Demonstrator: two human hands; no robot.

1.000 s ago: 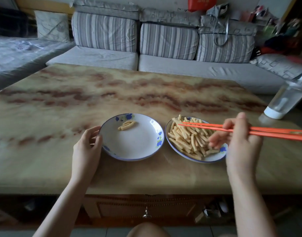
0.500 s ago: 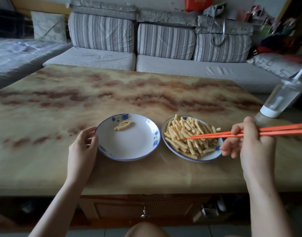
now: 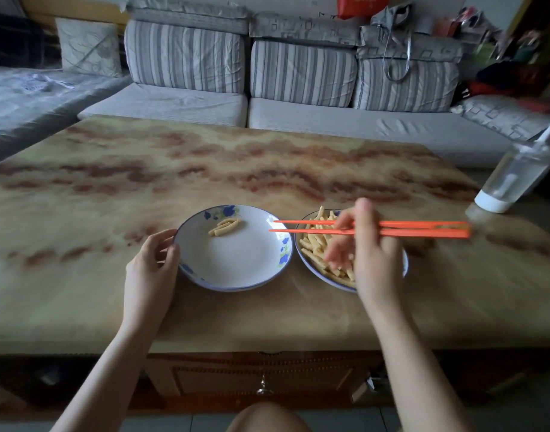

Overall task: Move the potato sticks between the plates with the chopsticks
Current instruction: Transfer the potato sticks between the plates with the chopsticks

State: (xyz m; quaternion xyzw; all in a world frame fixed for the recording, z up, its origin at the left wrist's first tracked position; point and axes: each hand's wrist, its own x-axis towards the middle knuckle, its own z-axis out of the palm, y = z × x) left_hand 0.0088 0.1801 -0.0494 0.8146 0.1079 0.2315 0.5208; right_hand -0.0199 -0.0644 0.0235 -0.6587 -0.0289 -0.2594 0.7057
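Observation:
Two white plates with blue flowers sit side by side on the marble-patterned table. The left plate (image 3: pixel 236 260) holds a few potato sticks (image 3: pixel 225 227) near its far rim. The right plate (image 3: pixel 308 263) carries a heap of potato sticks (image 3: pixel 317 241). My right hand (image 3: pixel 370 254) hovers over the right plate, gripping a pair of orange chopsticks (image 3: pixel 392 229) held level. Their tips are slightly apart and reach over the left plate's right rim, with nothing between them. My left hand (image 3: pixel 152 272) cups the left plate's left rim.
A clear plastic bottle (image 3: pixel 516 173) with a white cap lies tilted at the table's right edge. A grey striped sofa (image 3: pixel 298 73) runs behind the table. The table's front edge and a wooden drawer (image 3: pixel 261 378) are just below my arms.
My right hand has swung left across the right plate, carrying the chopstick tips from above the heap of sticks to the left plate's right rim. The left hand stays on the left plate.

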